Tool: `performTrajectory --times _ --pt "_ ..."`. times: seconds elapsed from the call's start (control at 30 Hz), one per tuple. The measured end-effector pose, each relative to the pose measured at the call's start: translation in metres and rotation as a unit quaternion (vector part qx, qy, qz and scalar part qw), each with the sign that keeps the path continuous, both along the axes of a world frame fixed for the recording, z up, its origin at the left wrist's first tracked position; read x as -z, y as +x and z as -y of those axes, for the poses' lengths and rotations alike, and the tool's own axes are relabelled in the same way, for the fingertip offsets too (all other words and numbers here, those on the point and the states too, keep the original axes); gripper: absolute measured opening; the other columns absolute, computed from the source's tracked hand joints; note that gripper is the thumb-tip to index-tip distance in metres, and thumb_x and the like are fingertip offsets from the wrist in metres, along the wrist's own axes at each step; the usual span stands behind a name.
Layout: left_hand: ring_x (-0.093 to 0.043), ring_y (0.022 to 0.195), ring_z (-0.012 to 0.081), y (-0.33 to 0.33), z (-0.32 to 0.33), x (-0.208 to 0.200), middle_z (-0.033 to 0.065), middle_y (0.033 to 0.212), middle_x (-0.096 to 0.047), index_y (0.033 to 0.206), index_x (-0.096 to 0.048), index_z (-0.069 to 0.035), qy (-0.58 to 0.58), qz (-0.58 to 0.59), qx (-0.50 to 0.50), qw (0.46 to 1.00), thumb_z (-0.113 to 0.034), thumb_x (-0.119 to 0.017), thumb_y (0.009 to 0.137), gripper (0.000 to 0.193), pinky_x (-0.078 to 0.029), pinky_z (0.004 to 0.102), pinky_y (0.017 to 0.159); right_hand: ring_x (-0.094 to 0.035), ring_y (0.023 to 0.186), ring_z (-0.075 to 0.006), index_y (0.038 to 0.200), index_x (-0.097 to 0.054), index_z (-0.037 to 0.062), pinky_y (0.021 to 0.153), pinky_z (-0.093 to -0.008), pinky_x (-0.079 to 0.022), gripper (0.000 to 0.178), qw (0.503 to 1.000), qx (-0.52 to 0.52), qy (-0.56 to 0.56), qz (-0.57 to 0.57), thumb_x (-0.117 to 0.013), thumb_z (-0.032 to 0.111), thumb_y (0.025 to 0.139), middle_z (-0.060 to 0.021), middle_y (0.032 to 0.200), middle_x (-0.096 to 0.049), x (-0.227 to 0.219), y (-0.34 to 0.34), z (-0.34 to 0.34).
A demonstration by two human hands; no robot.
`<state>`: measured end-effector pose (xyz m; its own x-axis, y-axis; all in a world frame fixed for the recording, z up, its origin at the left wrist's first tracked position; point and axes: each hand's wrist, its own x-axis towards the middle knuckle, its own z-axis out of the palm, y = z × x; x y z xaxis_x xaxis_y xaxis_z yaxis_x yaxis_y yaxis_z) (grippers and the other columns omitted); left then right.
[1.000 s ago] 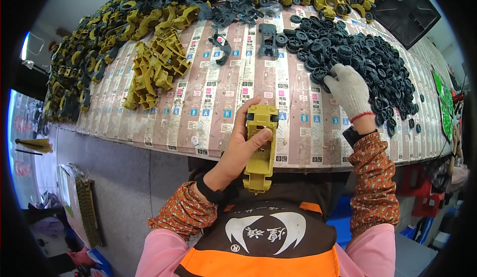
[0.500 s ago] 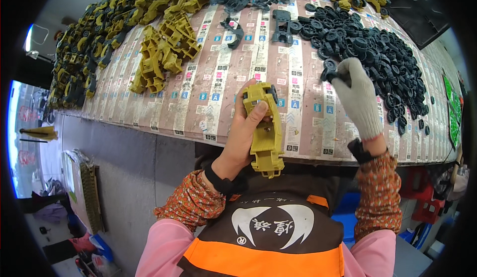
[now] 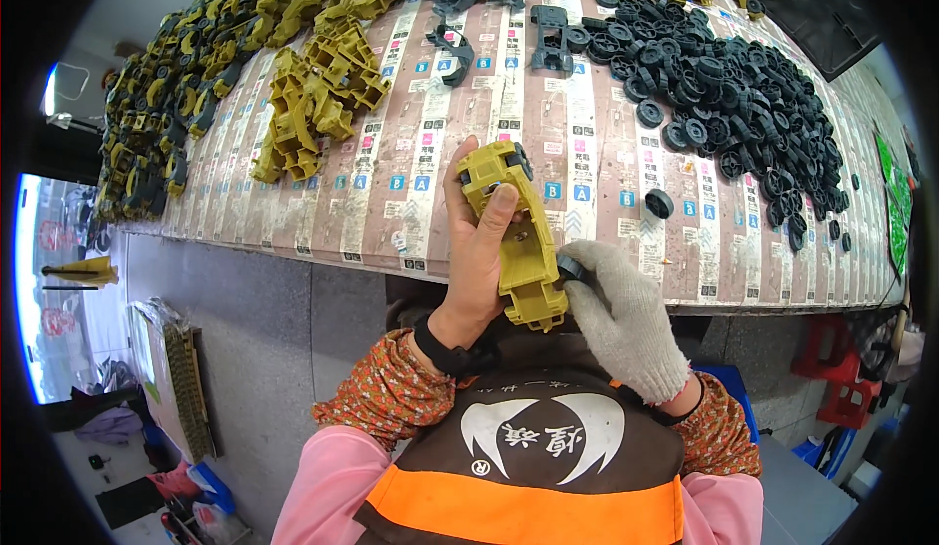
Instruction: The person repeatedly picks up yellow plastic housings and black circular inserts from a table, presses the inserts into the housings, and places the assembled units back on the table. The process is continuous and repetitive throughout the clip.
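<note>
My bare left hand point(image 3: 479, 227) is wrapped round a yellow toy car body point(image 3: 528, 251), its thumb pressed on the upper side. The car has a dark wheel at its far end. In my gloved right hand point(image 3: 621, 315) a small black toy wheel point(image 3: 573, 269) is pinched between thumb and fingers, held against the car's near right side. Whether the wheel is seated on the car is hidden by the fingers. A single black wheel point(image 3: 658, 204) lies apart on the table, just beyond the right hand.
A big heap of black wheels point(image 3: 724, 85) covers the table's right side. Yellow car bodies point(image 3: 323, 95) lie piled at left, with finished-looking cars point(image 3: 147, 144) farther left. Dark chassis parts point(image 3: 553, 36) rest at the back. The table's front edge point(image 3: 391, 269) runs below my hands.
My right hand has come from the wheel heap down to the car's near end, bringing a wheel. One wheel now lies loose nearer me. The left hand still grips the car, little changed.
</note>
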<state>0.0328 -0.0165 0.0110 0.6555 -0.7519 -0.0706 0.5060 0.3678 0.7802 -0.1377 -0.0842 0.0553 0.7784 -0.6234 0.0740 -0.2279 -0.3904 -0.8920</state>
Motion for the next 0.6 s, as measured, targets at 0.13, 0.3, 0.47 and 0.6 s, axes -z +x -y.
performTrajectory --times 0.13,0.3,0.47,0.6 --pt "-0.068 0.103 0.0157 -0.001 0.001 0.001 0.0043 0.127 -0.063 0.164 -0.032 -0.019 0.005 0.015 -0.016 1.0 -0.019 -0.071 0.105 0.071 -0.065 0.0347 0.084 -0.071 0.09 -0.0453 0.127 -0.062 0.0014 0.077 -0.0466 -0.056 0.03 1.0 0.001 -0.024 0.015 -0.064 -0.001 0.096 -0.0248 0.099 -0.069 0.001 -0.002 -0.007" --pt "-0.065 0.109 0.0142 -0.005 0.0 0.001 0.0047 0.132 -0.06 0.164 -0.032 -0.02 -0.057 0.052 -0.02 0.997 -0.013 -0.073 0.104 0.073 -0.06 0.0313 0.092 -0.072 0.084 -0.0452 0.128 -0.061 0.0004 0.072 -0.0473 -0.056 0.034 0.999 0.0 -0.023 0.025 -0.063 -0.003 0.094 -0.0248 0.096 -0.07 0.002 -0.005 -0.008" --pt "-0.062 0.115 0.0147 -0.003 0.002 0.003 0.0049 0.134 -0.059 0.163 -0.031 -0.02 -0.049 0.043 -0.008 0.998 -0.009 -0.073 0.103 0.074 -0.055 0.0311 0.099 -0.071 0.077 -0.0463 0.129 -0.06 -0.0022 0.067 -0.0492 -0.056 0.039 0.998 -0.021 -0.048 0.021 -0.063 -0.003 0.09 -0.0252 0.088 -0.069 0.014 -0.012 -0.008" --pt "-0.061 0.121 0.0174 -0.01 -0.002 0.006 0.007 0.139 -0.057 0.163 -0.03 -0.016 -0.035 0.08 -0.007 0.996 -0.009 -0.075 0.1 0.078 -0.052 0.0343 0.105 -0.07 0.074 -0.0475 0.129 -0.06 -0.0026 0.066 -0.0524 -0.055 0.045 0.998 -0.029 -0.049 0.008 -0.062 -0.002 0.084 -0.0254 0.082 -0.069 0.016 -0.015 -0.016"
